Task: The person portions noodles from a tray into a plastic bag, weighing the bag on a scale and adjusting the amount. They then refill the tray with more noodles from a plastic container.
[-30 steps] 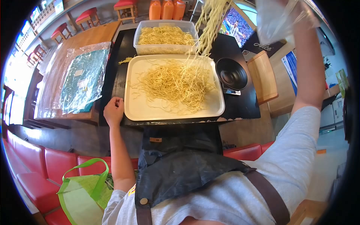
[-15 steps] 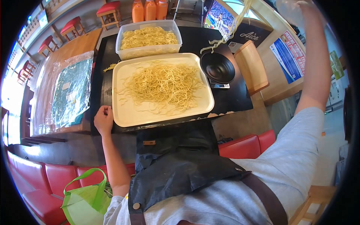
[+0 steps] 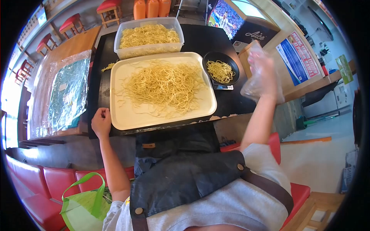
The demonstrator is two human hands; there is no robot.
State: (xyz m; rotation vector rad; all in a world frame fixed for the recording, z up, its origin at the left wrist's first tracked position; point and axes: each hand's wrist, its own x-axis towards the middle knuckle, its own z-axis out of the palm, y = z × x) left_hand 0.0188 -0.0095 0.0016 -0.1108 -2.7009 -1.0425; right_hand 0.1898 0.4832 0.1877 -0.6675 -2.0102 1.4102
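Observation:
My left hand [image 3: 101,122] rests at the front left of the black table, its fingers curled in a loose fist beside the corner of a cream tray [image 3: 119,121]. A loose heap of yellow noodles [image 3: 165,86] lies on that tray. To its right, a black bowl [image 3: 208,61] holds a small portion of noodles [image 3: 221,71] and sits on a digital scale [image 3: 223,87]. My right hand [image 3: 264,75], in a clear plastic glove, is raised just right of the bowl, apart from it. Motion blurs its fingers.
Behind the tray stands a clear plastic tub [image 3: 150,51] full of noodles. Several orange bottles [image 3: 152,8] are at the back. Plastic-wrapped sheets [image 3: 67,92] lie on a wooden table to the left. A box with a screen [image 3: 246,23] stands at the back right.
The noodles hanging from my raised right hand are now in the black bowl, which was empty. My right hand has come down beside it. My left hand stays by the tray.

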